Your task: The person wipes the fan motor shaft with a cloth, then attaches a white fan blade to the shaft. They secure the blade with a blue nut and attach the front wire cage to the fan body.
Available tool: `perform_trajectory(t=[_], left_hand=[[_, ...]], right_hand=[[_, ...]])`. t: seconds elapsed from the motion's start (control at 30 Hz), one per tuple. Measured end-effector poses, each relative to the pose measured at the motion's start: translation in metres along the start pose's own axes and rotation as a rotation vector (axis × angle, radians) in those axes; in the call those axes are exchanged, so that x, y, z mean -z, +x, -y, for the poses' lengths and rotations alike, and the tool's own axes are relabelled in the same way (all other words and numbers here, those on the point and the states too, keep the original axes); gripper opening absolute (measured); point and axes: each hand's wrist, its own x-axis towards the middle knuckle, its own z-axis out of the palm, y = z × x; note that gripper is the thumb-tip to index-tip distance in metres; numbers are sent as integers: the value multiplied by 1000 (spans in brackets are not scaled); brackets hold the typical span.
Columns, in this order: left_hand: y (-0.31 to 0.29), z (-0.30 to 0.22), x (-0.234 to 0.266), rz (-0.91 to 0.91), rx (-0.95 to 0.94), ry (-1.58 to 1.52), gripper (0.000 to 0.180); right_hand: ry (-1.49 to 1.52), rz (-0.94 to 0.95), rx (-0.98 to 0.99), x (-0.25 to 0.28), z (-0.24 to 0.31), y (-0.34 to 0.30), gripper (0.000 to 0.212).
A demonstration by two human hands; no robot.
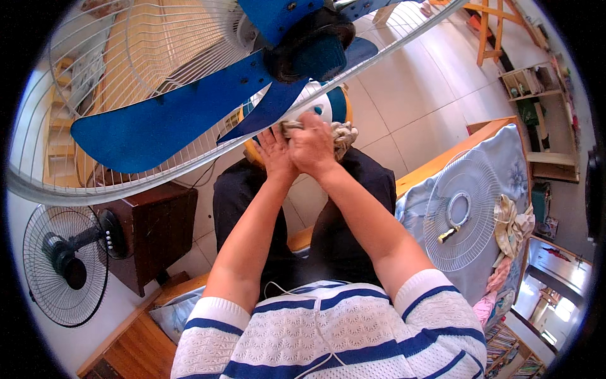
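Note:
A large fan with dusty blue blades (170,114) and an open wire cage (38,183) looms over my hands, its dark hub (309,50) at the top. Just under the cage's lower rim, my right hand (312,144) is closed on a crumpled tan rag (344,136), which bulges out on both sides of the fist. My left hand (274,151) lies beside it, fingers stretched out, wrists nearly touching. Behind both hands is the fan's white, blue and yellow base (339,104), partly hidden between my knees.
To the right, a removed wire fan guard (457,211) and a yellow-black screwdriver (447,235) lie on a blue sheet (410,205), near a beige cloth (512,221). A black fan (69,265) and a brown cabinet (151,227) stand at left. Wooden shelves (536,82) line the right wall.

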Motion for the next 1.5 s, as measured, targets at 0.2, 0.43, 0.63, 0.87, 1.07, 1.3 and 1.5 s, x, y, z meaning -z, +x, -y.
perform_trajectory(t=[0.2, 0.43, 0.63, 0.87, 1.07, 1.3, 1.5], left_hand=[[2, -7, 13, -16, 0, -145, 121], [0, -8, 13, -2, 39, -100, 112], [3, -9, 14, 66, 79, -73, 111], [4, -15, 23, 123, 102, -43, 116], [7, -20, 35, 245, 126, -20, 125], [7, -16, 32, 247, 145, -5, 123], [6, -15, 25, 101, 89, -50, 116]], right_hand=[[-40, -204, -149, 23, -44, -14, 21], [-235, -48, -75, 26, -30, -23, 22], [-79, -91, 7, 13, -16, -32, 19], [49, -44, -113, 9, -12, -16, 31], [-151, 214, -242, 19, 17, 8, 31], [-145, 288, -325, 24, 22, 4, 24], [-33, 154, -110, 22, -2, -33, 27]])
